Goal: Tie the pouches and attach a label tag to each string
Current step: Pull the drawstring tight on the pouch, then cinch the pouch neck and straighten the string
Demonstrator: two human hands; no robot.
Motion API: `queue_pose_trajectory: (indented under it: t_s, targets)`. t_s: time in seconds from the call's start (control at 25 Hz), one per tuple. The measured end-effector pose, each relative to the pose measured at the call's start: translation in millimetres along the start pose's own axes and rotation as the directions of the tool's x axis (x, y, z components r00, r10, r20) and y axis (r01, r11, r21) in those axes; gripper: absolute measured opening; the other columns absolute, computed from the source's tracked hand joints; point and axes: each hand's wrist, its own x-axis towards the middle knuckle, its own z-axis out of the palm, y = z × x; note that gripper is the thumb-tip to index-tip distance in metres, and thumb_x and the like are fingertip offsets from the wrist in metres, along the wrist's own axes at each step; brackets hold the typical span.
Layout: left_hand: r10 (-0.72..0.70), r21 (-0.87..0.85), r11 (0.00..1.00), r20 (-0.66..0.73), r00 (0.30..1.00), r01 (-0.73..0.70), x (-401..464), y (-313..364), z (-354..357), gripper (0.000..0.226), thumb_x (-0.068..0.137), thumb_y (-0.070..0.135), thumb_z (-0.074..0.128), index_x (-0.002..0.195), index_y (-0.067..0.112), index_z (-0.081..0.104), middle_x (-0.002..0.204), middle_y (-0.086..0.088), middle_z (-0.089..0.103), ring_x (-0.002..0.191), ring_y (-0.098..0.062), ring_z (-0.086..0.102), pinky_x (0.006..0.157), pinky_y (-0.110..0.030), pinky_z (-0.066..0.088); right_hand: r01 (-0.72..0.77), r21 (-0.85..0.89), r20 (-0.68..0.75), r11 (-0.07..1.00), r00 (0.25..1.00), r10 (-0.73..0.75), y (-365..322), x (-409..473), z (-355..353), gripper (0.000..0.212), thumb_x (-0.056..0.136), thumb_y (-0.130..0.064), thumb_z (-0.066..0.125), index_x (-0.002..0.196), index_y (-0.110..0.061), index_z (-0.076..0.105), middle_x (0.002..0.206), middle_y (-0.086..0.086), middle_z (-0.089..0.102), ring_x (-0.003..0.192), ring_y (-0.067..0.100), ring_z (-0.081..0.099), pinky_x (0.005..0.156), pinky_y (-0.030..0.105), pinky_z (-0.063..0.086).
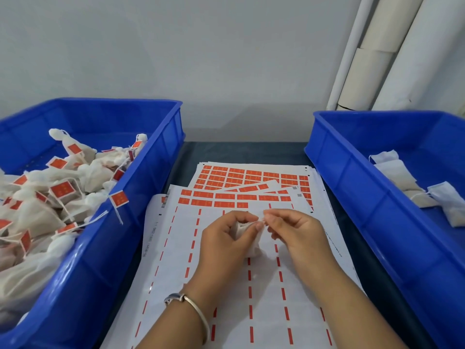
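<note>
Dark table (pixel 226 152) against a pale wall, with a blue bin on each side and label sheets (pixel 251 187) spread between them. I have one white pouch (pixel 247 244) over the nearest sheet: my left hand (pixel 221 238) curls round its gathered neck, and my right hand (pixel 294 230) pinches what I take to be the string end (pixel 263 218) between thumb and forefinger, just above the neck. The strand itself is too thin to make out clearly. To tie well, I would keep the left grip tight so the mouth stays bunched, pull the string snug against the neck, and leave a free tail for the tag. Tagged pouches fill the left bin (pixel 141 187); untied ones wait in the right bin (pixel 352 182).
</note>
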Motion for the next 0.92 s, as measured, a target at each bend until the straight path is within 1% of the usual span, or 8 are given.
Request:
queue_pose_trajectory:
  t_s: [0.16,0.28,0.4,0.52,0.6,0.72,0.84,0.92]
  targets:
    - [-0.059,-0.017,0.998,-0.007,0.998,0.059,0.4,-1.9,1.1,0.007,0.076,0.034,0.069,0.081,0.032,0.065,0.084,0.041,0.055,0.085,0.021,0.048,0.052,-0.002,0.042,-0.026,0.177,-0.195,0.984,0.979,0.061,-0.7,8.7,-10.6,0.009,0.077,-0.035,0.07,0.079,-0.043,0.073,0.084,-0.017,0.072,0.078,0.005,0.069,0.062,0.02,0.055]
    - [-0.069,-0.022,0.997,-0.018,0.997,0.069,0.9,-2.3,1.7,0.007,0.076,0.034,0.07,0.081,0.033,0.065,0.084,0.042,0.055,0.086,0.021,0.047,0.05,-0.003,0.042,-0.017,0.307,-0.3,0.952,0.947,0.114,1.6,14.6,-16.9,0.008,0.084,-0.032,0.067,0.089,-0.034,0.073,0.084,-0.009,0.073,0.073,0.011,0.07,0.062,0.02,0.054]
    - [-0.073,-0.028,0.997,-0.029,0.997,0.072,1.6,-2.7,0.8,0.007,0.076,0.034,0.071,0.08,0.035,0.064,0.083,0.042,0.055,0.086,0.021,0.048,0.05,-0.003,0.042,-0.023,0.362,-0.33,0.932,0.932,0.151,2.0,18.6,-20.6,0.012,0.092,-0.039,0.056,0.094,-0.038,0.068,0.093,-0.014,0.071,0.086,0.008,0.069,0.067,0.021,0.055]
    - [-0.059,-0.024,0.998,-0.025,0.998,0.058,1.4,-2.2,0.8,0.007,0.076,0.034,0.07,0.08,0.034,0.064,0.085,0.043,0.054,0.087,0.021,0.048,0.051,-0.003,0.042,-0.079,0.205,-0.077,0.976,0.992,0.096,2.6,15.9,-15.0,0.014,0.09,-0.043,0.056,0.103,-0.049,0.058,0.111,-0.021,0.064,0.101,0.005,0.063,0.083,0.024,0.051]
    - [-0.029,-0.016,0.999,-0.025,0.999,0.029,0.5,-1.2,0.7,0.007,0.076,0.035,0.069,0.08,0.034,0.063,0.086,0.043,0.054,0.087,0.021,0.048,0.051,-0.002,0.041,-0.057,0.063,0.118,0.996,0.992,0.049,1.3,8.0,-6.6,0.027,0.076,-0.051,0.062,0.104,-0.052,0.058,0.108,-0.025,0.065,0.099,0.0,0.063,0.081,0.021,0.052]
    - [0.004,-0.012,1.0,-0.022,1.0,-0.004,0.4,0.3,-0.4,0.007,0.075,0.037,0.069,0.079,0.035,0.063,0.085,0.039,0.057,0.086,0.016,0.052,0.053,-0.002,0.042,0.033,-0.021,0.124,0.999,0.992,-0.03,-0.5,1.5,-4.3,0.02,0.066,-0.046,0.066,0.084,-0.041,0.071,0.091,-0.023,0.07,0.086,-0.001,0.066,0.065,0.01,0.052]
    - [-0.007,-0.003,1.0,-0.018,1.0,0.007,1.6,0.4,-1.1,0.007,0.077,0.033,0.07,0.078,0.034,0.063,0.083,0.038,0.057,0.086,0.017,0.05,0.053,-0.001,0.042,0.062,-0.191,0.103,0.98,0.994,-0.043,-1.4,4.1,-10.9,0.004,0.077,-0.035,0.068,0.074,-0.038,0.068,0.078,-0.027,0.068,0.079,-0.008,0.063,0.058,0.003,0.045]
    - [-0.005,0.025,1.0,-0.036,0.999,0.006,2.5,0.3,-2.0,0.009,0.079,0.031,0.07,0.076,0.035,0.062,0.083,0.042,0.055,0.086,0.021,0.047,0.053,0.001,0.04,0.121,-0.349,0.127,0.929,0.989,-0.081,0.1,4.9,-11.9,0.015,0.084,-0.028,0.066,0.075,-0.04,0.064,0.074,-0.027,0.066,0.08,-0.015,0.057,0.057,-0.001,0.041]
